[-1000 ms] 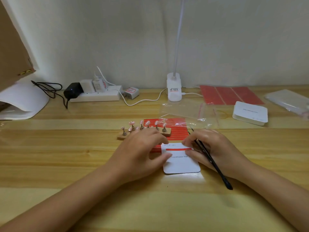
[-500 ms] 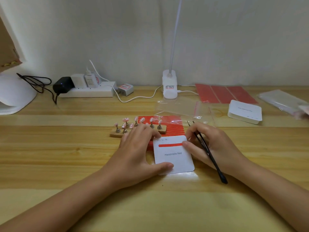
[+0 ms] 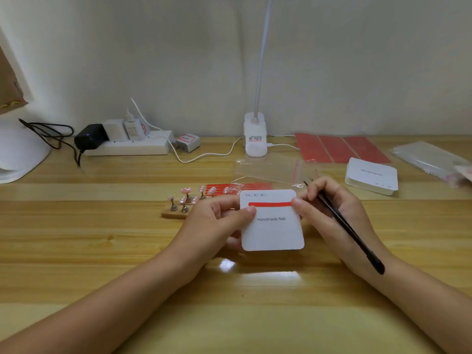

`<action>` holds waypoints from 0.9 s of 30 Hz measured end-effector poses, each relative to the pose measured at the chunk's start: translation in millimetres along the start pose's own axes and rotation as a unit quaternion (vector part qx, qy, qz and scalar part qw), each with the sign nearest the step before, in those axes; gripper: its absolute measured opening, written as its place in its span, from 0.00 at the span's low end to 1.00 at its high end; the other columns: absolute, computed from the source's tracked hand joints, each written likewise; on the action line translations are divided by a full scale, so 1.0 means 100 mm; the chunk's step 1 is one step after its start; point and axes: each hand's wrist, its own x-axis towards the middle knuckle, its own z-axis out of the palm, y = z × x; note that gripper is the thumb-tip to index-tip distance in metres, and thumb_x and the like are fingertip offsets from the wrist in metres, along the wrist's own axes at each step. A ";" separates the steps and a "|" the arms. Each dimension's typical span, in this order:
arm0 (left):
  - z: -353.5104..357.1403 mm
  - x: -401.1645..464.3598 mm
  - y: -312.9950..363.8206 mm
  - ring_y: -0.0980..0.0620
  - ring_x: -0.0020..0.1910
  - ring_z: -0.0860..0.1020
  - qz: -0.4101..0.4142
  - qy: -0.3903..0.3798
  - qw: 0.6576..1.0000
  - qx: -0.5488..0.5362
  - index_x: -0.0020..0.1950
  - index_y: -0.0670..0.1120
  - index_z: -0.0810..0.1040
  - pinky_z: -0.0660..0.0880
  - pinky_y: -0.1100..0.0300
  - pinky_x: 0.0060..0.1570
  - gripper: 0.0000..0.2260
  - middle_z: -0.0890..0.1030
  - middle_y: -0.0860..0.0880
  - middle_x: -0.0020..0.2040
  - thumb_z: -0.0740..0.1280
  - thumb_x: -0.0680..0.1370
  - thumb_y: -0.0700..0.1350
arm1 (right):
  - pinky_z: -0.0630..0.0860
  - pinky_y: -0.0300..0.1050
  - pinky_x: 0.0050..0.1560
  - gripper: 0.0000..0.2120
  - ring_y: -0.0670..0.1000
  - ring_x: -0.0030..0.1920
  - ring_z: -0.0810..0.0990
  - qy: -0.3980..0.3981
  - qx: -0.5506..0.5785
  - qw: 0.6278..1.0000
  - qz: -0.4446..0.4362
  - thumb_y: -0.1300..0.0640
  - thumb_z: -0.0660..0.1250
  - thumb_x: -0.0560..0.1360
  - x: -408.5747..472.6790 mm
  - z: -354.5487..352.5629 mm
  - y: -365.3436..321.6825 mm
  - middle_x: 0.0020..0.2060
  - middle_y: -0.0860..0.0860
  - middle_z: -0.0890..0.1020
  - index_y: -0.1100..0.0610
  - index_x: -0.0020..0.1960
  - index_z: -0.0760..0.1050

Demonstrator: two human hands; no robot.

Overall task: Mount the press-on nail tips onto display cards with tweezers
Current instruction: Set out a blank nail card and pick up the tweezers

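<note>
A white display card (image 3: 272,231) printed "Handmade Nail" carries a red tape strip (image 3: 270,204) across its upper part. My left hand (image 3: 217,221) holds the card's left edge, thumb on its face, lifted off the table. My right hand (image 3: 332,213) grips black tweezers (image 3: 344,226) and pinches the right end of the red strip. Pink nail tips (image 3: 187,191) stand on small pegs in a wooden holder (image 3: 171,213) just left of the card, partly hidden by my left hand.
A red tape sheet (image 3: 258,186) lies behind the card under a clear zip bag (image 3: 270,169). At the back stand a lamp base (image 3: 255,139), a power strip (image 3: 127,148) with a glue bottle (image 3: 131,126), more red sheets (image 3: 339,148), a card stack (image 3: 371,175) and plastic bags (image 3: 431,159).
The card lay flat on the table under both hands; now my left hand has lifted and tilted it toward me, and my right fingers have moved onto the right end of the red strip.
</note>
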 end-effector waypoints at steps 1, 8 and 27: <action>0.02 0.01 -0.01 0.49 0.45 0.83 0.004 0.005 1.000 -0.007 0.54 0.45 0.79 0.80 0.59 0.33 0.09 0.85 0.47 0.46 0.65 0.76 0.40 | 0.70 0.28 0.34 0.11 0.39 0.30 0.73 0.033 -0.007 0.999 -0.012 0.64 0.69 0.72 0.00 0.01 0.00 0.29 0.42 0.76 0.55 0.37 0.68; 0.04 0.03 -0.10 0.52 0.42 0.84 0.030 0.011 0.999 0.017 0.50 0.50 0.79 0.80 0.59 0.33 0.07 0.85 0.51 0.43 0.64 0.76 0.40 | 0.66 0.25 0.38 0.25 0.35 0.34 0.71 0.040 -0.094 0.986 -0.134 0.37 0.47 0.75 -0.04 0.08 -0.04 0.30 0.41 0.72 0.50 0.56 0.75; 0.02 0.06 -0.12 0.51 0.39 0.83 0.044 -0.019 0.999 0.010 0.52 0.46 0.80 0.79 0.61 0.32 0.09 0.85 0.46 0.43 0.63 0.77 0.37 | 0.78 0.37 0.33 0.09 0.45 0.33 0.80 -0.013 -0.146 0.957 -0.249 0.60 0.73 0.66 -0.08 0.13 0.06 0.33 0.43 0.79 0.52 0.39 0.74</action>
